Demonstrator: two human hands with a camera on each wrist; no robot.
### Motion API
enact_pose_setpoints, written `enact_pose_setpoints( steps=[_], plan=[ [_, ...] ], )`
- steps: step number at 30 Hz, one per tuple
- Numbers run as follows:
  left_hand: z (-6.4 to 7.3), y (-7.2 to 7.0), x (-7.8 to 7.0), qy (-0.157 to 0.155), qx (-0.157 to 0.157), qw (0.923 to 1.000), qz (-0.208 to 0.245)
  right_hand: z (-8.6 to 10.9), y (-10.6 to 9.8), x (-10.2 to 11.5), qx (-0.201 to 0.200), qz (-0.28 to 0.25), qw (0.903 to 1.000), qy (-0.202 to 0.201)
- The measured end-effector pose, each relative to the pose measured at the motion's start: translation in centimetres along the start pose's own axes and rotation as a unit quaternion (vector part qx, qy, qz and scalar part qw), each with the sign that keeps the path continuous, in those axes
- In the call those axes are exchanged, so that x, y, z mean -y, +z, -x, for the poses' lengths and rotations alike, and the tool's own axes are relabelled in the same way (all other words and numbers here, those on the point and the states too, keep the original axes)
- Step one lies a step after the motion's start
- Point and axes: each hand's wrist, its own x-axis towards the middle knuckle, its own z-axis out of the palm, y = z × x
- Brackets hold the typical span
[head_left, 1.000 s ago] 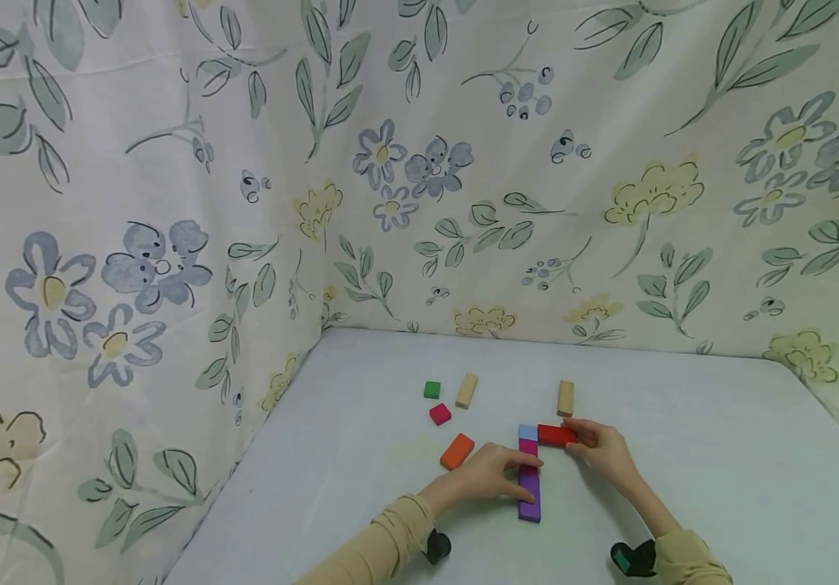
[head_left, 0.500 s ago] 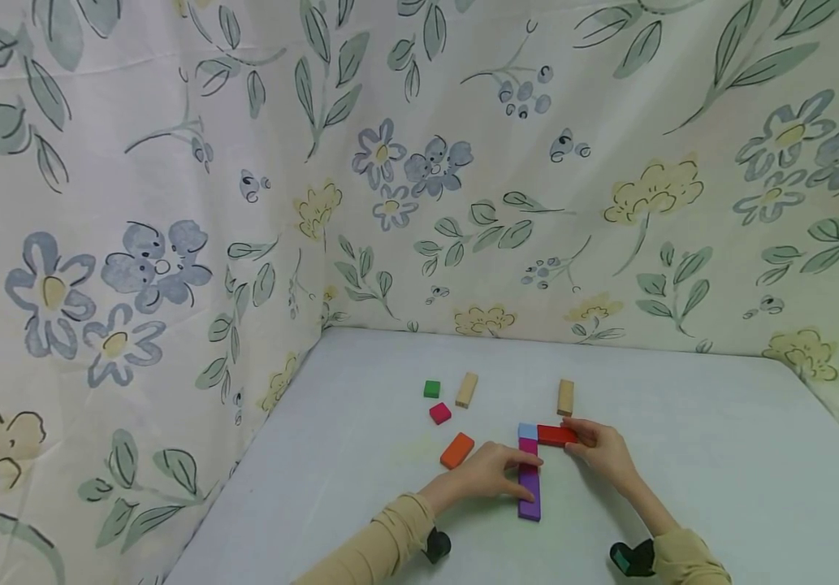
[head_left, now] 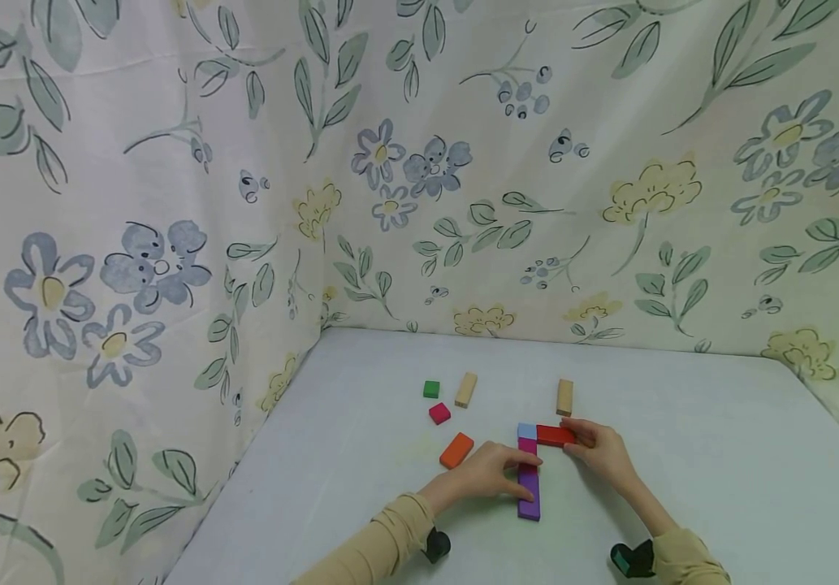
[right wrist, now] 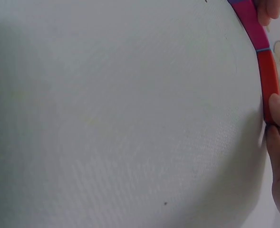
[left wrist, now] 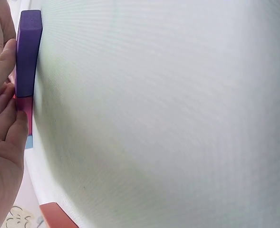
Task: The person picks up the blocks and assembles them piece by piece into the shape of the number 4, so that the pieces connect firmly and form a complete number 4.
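In the head view, a light blue block (head_left: 527, 431), a magenta block (head_left: 528, 447) and a purple block (head_left: 529, 509) form a column on the white table. A red block (head_left: 551, 436) extends rightward from the light blue end. My left hand (head_left: 483, 471) touches the column, thumb at the purple block and fingers at the magenta one; the left wrist view has these fingers nearly straight along its side. The right end of the red block is pinched by my right hand (head_left: 602, 455). In the right wrist view, thumb and fingers meet at that end; fingers hide part of it.
Left of the column lie an orange block (head_left: 456, 450), a crimson block (head_left: 439, 413), a green block (head_left: 430, 389) and a plain wooden block (head_left: 466, 390). Another wooden block (head_left: 564, 397) lies just beyond my right hand. A flower-patterned curtain (head_left: 463, 244) borders the table (head_left: 361, 406).
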Motion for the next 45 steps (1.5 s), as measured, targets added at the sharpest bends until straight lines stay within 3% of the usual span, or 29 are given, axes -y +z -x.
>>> enact_pose_setpoints(
  steps=[45],
  plan=[
    [0.12, -0.24, -0.23, 0.008, -0.002, 0.9999, -0.012, 0.12, -0.24, 0.28, 0.012, 0.024, 0.9995, -0.015]
  ],
)
